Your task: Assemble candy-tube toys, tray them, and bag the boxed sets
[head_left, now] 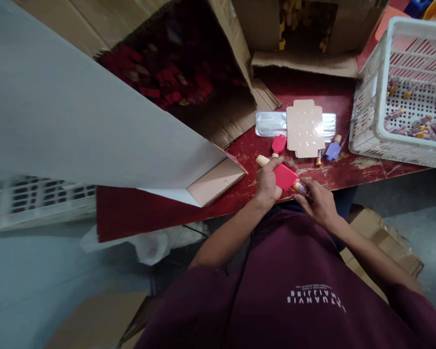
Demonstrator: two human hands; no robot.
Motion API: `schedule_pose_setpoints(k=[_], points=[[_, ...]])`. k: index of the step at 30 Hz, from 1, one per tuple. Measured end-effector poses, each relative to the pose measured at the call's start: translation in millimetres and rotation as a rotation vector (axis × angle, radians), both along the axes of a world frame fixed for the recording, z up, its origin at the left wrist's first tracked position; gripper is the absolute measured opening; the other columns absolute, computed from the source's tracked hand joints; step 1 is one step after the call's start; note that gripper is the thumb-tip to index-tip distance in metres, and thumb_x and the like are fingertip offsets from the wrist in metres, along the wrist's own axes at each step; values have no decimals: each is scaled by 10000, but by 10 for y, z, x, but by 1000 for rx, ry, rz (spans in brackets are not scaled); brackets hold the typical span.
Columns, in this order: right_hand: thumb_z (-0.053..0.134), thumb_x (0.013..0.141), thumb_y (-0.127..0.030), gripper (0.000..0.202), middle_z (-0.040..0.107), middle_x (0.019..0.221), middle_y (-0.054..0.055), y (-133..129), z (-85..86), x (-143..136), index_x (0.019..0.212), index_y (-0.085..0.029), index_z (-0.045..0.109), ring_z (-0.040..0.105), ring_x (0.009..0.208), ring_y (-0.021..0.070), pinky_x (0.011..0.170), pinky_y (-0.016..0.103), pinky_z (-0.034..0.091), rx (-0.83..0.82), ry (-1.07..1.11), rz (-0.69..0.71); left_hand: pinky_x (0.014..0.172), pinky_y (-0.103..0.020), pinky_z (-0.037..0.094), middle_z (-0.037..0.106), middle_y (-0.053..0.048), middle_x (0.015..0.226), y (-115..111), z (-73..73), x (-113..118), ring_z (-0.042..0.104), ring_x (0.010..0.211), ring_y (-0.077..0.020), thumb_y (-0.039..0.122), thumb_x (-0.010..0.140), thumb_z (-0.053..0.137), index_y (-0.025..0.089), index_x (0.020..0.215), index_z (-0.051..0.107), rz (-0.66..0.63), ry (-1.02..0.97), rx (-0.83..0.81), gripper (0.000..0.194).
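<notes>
My left hand is closed around a flat red plastic bottle with a cream cap, tilted over the table edge. With its fingers pinched, my right hand holds a small clear tube with a yellow and purple label against the bottle's base. I cannot tell how far the tube sits inside. Just beyond lie a second red bottle, a purple bottle and another small tube. A flat cardboard cutout rests across silvery film packets.
A large cardboard box of red pieces stands at the back left, beside a tall white panel. Another open carton holds yellowish pieces. On the right, a white plastic crate contains several small tubes. The red table has worn paint.
</notes>
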State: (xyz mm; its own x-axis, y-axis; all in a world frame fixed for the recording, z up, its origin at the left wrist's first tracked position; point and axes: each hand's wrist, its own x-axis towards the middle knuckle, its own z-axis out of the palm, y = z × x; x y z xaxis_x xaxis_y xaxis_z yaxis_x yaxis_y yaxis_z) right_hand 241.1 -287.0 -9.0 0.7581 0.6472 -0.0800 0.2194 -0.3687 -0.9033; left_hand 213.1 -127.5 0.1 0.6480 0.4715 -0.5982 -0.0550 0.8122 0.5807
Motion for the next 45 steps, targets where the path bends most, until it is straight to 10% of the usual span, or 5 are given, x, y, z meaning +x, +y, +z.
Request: schedule_pose_setpoints(k=[11, 18, 26, 35, 45], points=[[705, 796, -674, 490, 477, 553, -60, 102, -69, -177, 810, -200, 579, 185, 396, 47, 375, 221, 142, 140, 1082, -97, 724, -323, 549, 660, -4, 682, -1, -330, -163, 692, 646, -184, 361, 685, 749, 170, 780, 571, -54, 28, -58, 278], [551, 971, -543, 395, 662, 892, 65, -393, -766, 510, 1030, -167, 656, 568, 781, 180, 705, 307, 475, -63, -94, -84, 978, -341, 485, 632, -115, 1226, 443, -882, 103, 633, 1139, -228, 446, 854, 679, 207, 1118, 580, 101, 184, 783, 370], [540, 998, -360, 272, 673, 1054, 145, -477, -1185, 735, 1133, -157, 663, 579, 976, 244, 870, 391, 510, -266, -670, 32, 1144, -577, 313, 530, -243, 1392, 747, -1327, 619, 443, 1356, -455, 270, 801, 724, 145, 1428, 537, -631, 489, 1421, 666], [502, 993, -291, 266, 719, 984, 126, -919, 302, 2857, 1062, -142, 712, 642, 896, 222, 867, 371, 477, -479, -705, -502, 838, -423, 582, 727, -93, 980, 738, -829, 241, 709, 904, -264, 442, 710, 715, 189, 1041, 669, -264, -21, 264, 419], [754, 799, -253, 302, 525, 487, 22, -593, -38, 3783, 563, -133, 608, 580, 610, 161, 695, 366, 443, -664, -107, -295, 559, -245, 558, 741, -59, 921, 238, -414, -51, 692, 610, -156, 444, 696, 895, 176, 1019, 645, -318, -66, 310, 488]])
